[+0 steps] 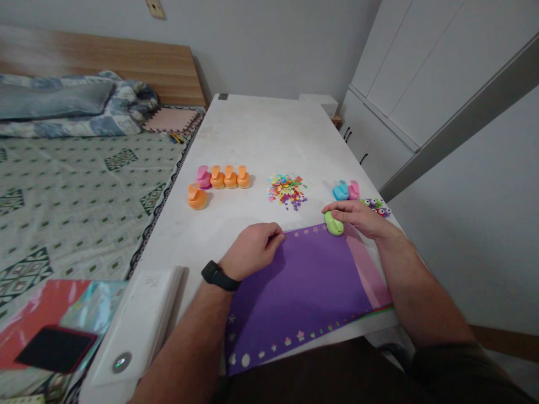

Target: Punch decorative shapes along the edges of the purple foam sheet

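A purple sheet of paper [295, 286] lies in front of me, with small shapes cut out along its edges. My left hand [257, 247], with a dark watch on the wrist, pinches the sheet's far edge near its left part. Around a green craft punch [334, 223] at the far right part of that edge, my right hand [357, 216] has its fingers closed. The punch sits over the paper's edge. Pink paper [365, 266] shows from beneath the purple sheet on the right. Beyond the sheet is a pile of colourful paper cutouts [288, 191].
Pink and orange punches [223, 177] stand in a row at left, with one orange punch [196, 196] nearer. A blue punch [341, 191] and a pink punch [353, 189] are at right. A white device [135, 331] lies along the table's left edge, beside a bed [84, 196].
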A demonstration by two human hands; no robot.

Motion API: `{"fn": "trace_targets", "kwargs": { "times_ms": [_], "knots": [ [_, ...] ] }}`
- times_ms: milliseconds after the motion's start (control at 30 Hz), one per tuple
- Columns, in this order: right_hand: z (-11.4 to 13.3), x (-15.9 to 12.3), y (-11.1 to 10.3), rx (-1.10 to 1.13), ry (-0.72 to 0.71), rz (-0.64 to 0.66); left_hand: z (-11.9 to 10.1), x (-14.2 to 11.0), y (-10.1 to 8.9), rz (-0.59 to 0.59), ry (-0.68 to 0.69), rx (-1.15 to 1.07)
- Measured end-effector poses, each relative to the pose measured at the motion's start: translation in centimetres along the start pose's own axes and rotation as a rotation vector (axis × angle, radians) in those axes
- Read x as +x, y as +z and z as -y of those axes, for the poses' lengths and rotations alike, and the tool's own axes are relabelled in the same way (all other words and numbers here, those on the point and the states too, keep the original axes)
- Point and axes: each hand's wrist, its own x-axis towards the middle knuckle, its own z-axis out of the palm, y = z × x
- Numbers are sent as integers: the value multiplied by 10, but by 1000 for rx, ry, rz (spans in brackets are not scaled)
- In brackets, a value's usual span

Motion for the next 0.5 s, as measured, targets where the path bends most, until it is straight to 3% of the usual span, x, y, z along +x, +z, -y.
{"fn": "trace_targets", "kwargs": {
  "times_ms": [500],
  "knots": [
    [-1,0,1,22,7,-12,0,0,0,0,-10,18]
  ]
}}
